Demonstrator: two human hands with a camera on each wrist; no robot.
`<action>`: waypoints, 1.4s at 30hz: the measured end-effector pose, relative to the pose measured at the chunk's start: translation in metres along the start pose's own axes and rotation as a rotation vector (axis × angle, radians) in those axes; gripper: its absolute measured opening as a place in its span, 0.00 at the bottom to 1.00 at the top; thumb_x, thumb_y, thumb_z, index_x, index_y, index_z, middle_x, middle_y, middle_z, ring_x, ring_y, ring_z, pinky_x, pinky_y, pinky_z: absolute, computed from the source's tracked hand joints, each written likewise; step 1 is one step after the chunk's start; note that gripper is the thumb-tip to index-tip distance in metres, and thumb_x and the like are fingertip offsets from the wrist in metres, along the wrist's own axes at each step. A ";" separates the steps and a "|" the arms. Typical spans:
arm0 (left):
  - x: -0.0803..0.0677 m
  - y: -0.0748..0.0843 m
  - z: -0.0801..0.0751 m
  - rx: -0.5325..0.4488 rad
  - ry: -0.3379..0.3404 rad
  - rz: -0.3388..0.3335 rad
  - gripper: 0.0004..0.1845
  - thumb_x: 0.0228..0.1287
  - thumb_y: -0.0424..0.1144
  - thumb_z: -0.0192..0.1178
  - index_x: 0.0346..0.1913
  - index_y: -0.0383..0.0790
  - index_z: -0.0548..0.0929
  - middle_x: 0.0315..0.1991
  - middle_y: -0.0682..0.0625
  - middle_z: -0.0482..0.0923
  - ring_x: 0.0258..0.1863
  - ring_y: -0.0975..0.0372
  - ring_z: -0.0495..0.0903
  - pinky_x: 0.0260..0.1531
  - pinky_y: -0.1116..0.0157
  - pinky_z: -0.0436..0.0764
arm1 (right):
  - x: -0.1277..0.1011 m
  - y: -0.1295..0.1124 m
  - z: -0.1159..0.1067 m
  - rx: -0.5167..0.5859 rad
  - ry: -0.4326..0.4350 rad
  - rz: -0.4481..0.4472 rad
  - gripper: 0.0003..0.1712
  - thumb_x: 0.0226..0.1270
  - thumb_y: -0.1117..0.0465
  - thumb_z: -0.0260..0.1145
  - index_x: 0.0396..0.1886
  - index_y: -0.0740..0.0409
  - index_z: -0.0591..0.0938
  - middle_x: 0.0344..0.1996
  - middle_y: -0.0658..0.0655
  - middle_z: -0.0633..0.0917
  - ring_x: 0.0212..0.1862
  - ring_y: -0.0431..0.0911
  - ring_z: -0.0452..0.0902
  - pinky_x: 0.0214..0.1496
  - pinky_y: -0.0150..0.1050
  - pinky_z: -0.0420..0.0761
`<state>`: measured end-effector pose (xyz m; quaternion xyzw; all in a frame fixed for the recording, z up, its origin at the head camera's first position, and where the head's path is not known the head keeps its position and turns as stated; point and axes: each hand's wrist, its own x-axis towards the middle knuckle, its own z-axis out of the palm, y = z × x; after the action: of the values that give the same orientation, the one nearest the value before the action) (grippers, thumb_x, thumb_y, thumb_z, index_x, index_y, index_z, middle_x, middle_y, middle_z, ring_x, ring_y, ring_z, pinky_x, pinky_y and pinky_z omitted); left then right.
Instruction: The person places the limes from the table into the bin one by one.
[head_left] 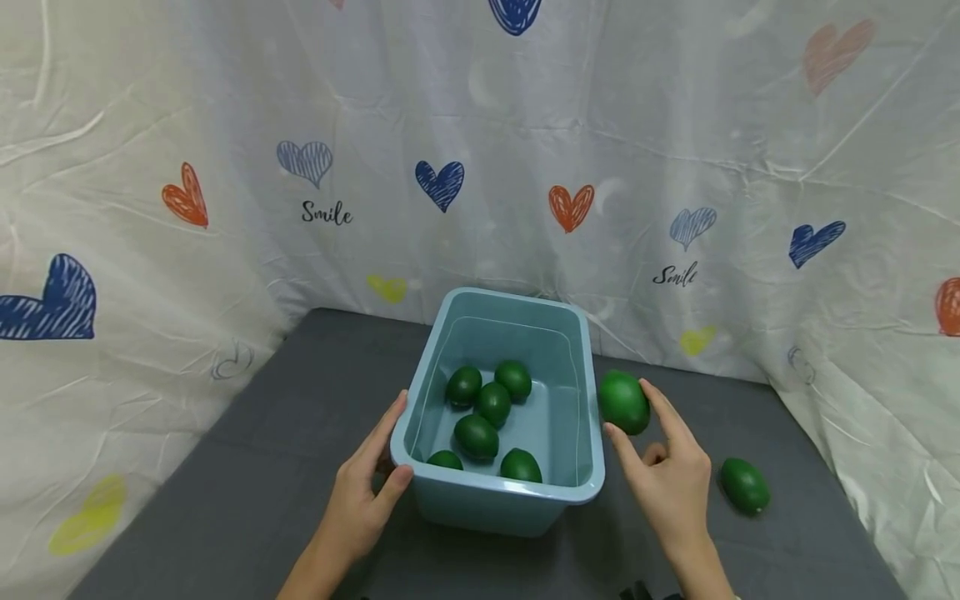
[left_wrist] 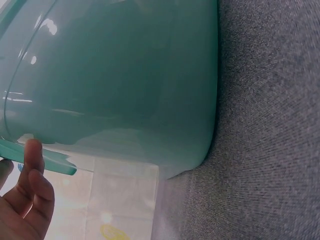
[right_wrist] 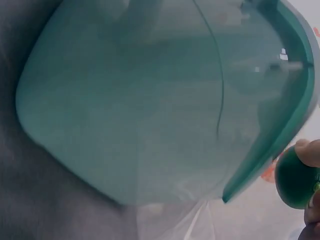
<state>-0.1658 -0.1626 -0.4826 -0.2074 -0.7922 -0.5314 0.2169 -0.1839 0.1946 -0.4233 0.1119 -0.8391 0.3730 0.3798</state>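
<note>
A light blue plastic bin [head_left: 495, 500] stands in the middle of the table with several green limes [head_left: 476, 437] on its floor. My left hand [head_left: 365, 492] grips the bin's rim at the near left corner, thumb on the front and fingers along the side. In the left wrist view, fingers [left_wrist: 34, 157] of that hand show around the rim. My right hand [head_left: 667, 475] pinches a lime [head_left: 624, 402] between thumb and fingers, just outside the bin's right wall. The right wrist view shows this held lime [right_wrist: 295, 180] beside the rim.
Another lime [head_left: 745, 486] lies on the dark grey tabletop [head_left: 255, 467], to the right of my right hand. A pale curtain [head_left: 495, 108] printed with hearts hangs behind the table and along both sides.
</note>
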 end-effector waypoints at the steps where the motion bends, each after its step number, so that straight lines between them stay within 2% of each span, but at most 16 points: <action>1: 0.000 0.000 0.000 0.000 0.003 0.005 0.39 0.79 0.33 0.59 0.86 0.51 0.57 0.84 0.49 0.60 0.58 0.64 0.80 0.45 0.70 0.82 | 0.000 -0.002 0.002 0.008 -0.005 0.003 0.43 0.56 0.65 0.85 0.73 0.55 0.80 0.60 0.60 0.87 0.10 0.27 0.57 0.13 0.28 0.60; 8: 0.000 -0.001 0.002 -0.015 0.029 0.051 0.38 0.78 0.33 0.60 0.85 0.49 0.59 0.83 0.48 0.61 0.61 0.68 0.76 0.46 0.73 0.80 | -0.001 -0.016 0.012 0.079 -0.030 0.010 0.43 0.56 0.66 0.85 0.73 0.51 0.80 0.60 0.57 0.86 0.10 0.27 0.57 0.13 0.28 0.61; 10: 0.000 0.000 0.002 -0.020 0.031 0.054 0.39 0.77 0.33 0.61 0.85 0.49 0.59 0.83 0.48 0.61 0.65 0.70 0.74 0.48 0.75 0.79 | -0.001 -0.020 0.015 0.103 -0.043 0.018 0.43 0.56 0.66 0.85 0.73 0.50 0.80 0.50 0.54 0.88 0.10 0.28 0.57 0.13 0.29 0.61; 12: 0.000 0.000 0.002 -0.020 0.038 0.065 0.39 0.77 0.33 0.61 0.85 0.48 0.60 0.83 0.48 0.62 0.65 0.70 0.74 0.48 0.75 0.79 | -0.002 -0.023 0.017 0.127 -0.061 0.050 0.42 0.56 0.65 0.85 0.72 0.48 0.81 0.35 0.50 0.86 0.09 0.29 0.57 0.12 0.30 0.60; 14: 0.000 0.001 0.002 -0.018 0.036 0.064 0.38 0.77 0.33 0.61 0.85 0.48 0.60 0.83 0.48 0.62 0.63 0.69 0.75 0.47 0.74 0.80 | -0.002 -0.026 0.018 0.179 -0.090 0.112 0.41 0.58 0.64 0.84 0.72 0.46 0.81 0.20 0.46 0.77 0.09 0.30 0.56 0.12 0.32 0.59; 16: 0.000 0.001 0.001 -0.013 0.028 0.062 0.38 0.78 0.33 0.60 0.85 0.48 0.59 0.83 0.48 0.62 0.58 0.68 0.77 0.45 0.72 0.80 | -0.003 -0.028 0.020 0.245 -0.122 0.189 0.39 0.60 0.62 0.84 0.72 0.45 0.81 0.11 0.45 0.69 0.08 0.32 0.55 0.11 0.33 0.58; 17: 0.000 0.001 0.001 -0.007 0.026 0.062 0.38 0.78 0.33 0.60 0.85 0.47 0.59 0.83 0.47 0.62 0.55 0.68 0.77 0.43 0.71 0.80 | -0.003 -0.029 0.020 0.282 -0.136 0.230 0.39 0.60 0.62 0.83 0.72 0.45 0.81 0.11 0.45 0.69 0.08 0.33 0.54 0.11 0.33 0.57; 19: 0.000 0.000 0.000 -0.004 0.016 0.054 0.38 0.79 0.33 0.59 0.86 0.47 0.58 0.83 0.48 0.61 0.52 0.67 0.77 0.42 0.70 0.79 | -0.004 -0.029 0.022 0.345 -0.158 0.296 0.38 0.62 0.61 0.82 0.72 0.46 0.81 0.15 0.46 0.73 0.08 0.34 0.53 0.11 0.33 0.55; 22: 0.000 0.000 0.000 -0.005 0.008 0.053 0.38 0.79 0.32 0.59 0.86 0.47 0.58 0.83 0.47 0.61 0.55 0.69 0.77 0.43 0.71 0.79 | -0.004 -0.028 0.023 0.387 -0.176 0.328 0.37 0.62 0.61 0.82 0.72 0.49 0.81 0.23 0.48 0.77 0.07 0.35 0.53 0.11 0.33 0.54; 25: -0.001 0.001 0.000 -0.013 0.011 0.056 0.38 0.78 0.32 0.59 0.86 0.47 0.58 0.83 0.47 0.60 0.65 0.70 0.75 0.48 0.74 0.80 | -0.004 -0.028 0.022 0.406 -0.199 0.310 0.38 0.63 0.62 0.81 0.73 0.49 0.80 0.41 0.47 0.87 0.08 0.34 0.54 0.11 0.33 0.56; 28: -0.001 0.002 0.000 -0.016 0.015 0.060 0.39 0.78 0.31 0.59 0.86 0.47 0.58 0.83 0.47 0.60 0.70 0.70 0.72 0.52 0.74 0.80 | -0.003 -0.027 0.019 0.428 -0.230 0.291 0.39 0.63 0.64 0.81 0.73 0.47 0.79 0.56 0.47 0.88 0.08 0.34 0.55 0.10 0.33 0.58; 29: -0.001 0.002 0.000 -0.016 0.013 0.058 0.39 0.78 0.31 0.59 0.86 0.47 0.58 0.83 0.47 0.60 0.70 0.70 0.72 0.51 0.74 0.80 | -0.003 -0.027 0.018 0.434 -0.239 0.286 0.39 0.63 0.64 0.81 0.73 0.46 0.79 0.58 0.47 0.87 0.08 0.34 0.55 0.10 0.33 0.58; 30: -0.001 0.002 0.000 -0.014 0.012 0.056 0.39 0.78 0.31 0.59 0.86 0.47 0.58 0.83 0.47 0.60 0.69 0.70 0.72 0.51 0.74 0.80 | -0.003 -0.027 0.016 0.437 -0.242 0.283 0.39 0.62 0.64 0.82 0.73 0.45 0.80 0.49 0.48 0.89 0.08 0.33 0.55 0.10 0.33 0.58; 35: -0.001 0.000 0.001 -0.007 0.007 0.040 0.38 0.78 0.31 0.59 0.86 0.47 0.58 0.83 0.47 0.61 0.66 0.70 0.74 0.49 0.72 0.81 | -0.004 -0.021 0.011 0.429 -0.239 0.260 0.38 0.62 0.66 0.81 0.71 0.46 0.81 0.48 0.48 0.90 0.09 0.34 0.57 0.11 0.34 0.60; 37: -0.002 -0.001 0.001 -0.005 0.005 0.031 0.39 0.78 0.31 0.58 0.86 0.48 0.57 0.83 0.48 0.60 0.66 0.70 0.75 0.50 0.72 0.81 | -0.004 -0.017 0.008 0.423 -0.237 0.255 0.37 0.63 0.67 0.80 0.71 0.46 0.81 0.63 0.49 0.85 0.09 0.35 0.59 0.11 0.34 0.61; 42: -0.001 -0.001 0.001 0.001 0.005 0.021 0.39 0.78 0.31 0.58 0.86 0.48 0.57 0.84 0.48 0.60 0.69 0.70 0.72 0.51 0.74 0.80 | -0.006 -0.007 0.001 0.427 -0.242 0.272 0.35 0.65 0.68 0.78 0.70 0.45 0.81 0.63 0.47 0.85 0.09 0.36 0.61 0.12 0.35 0.65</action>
<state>-0.1657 -0.1623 -0.4844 -0.2144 -0.7897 -0.5291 0.2245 -0.1772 0.1886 -0.4238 0.1195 -0.7882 0.5726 0.1912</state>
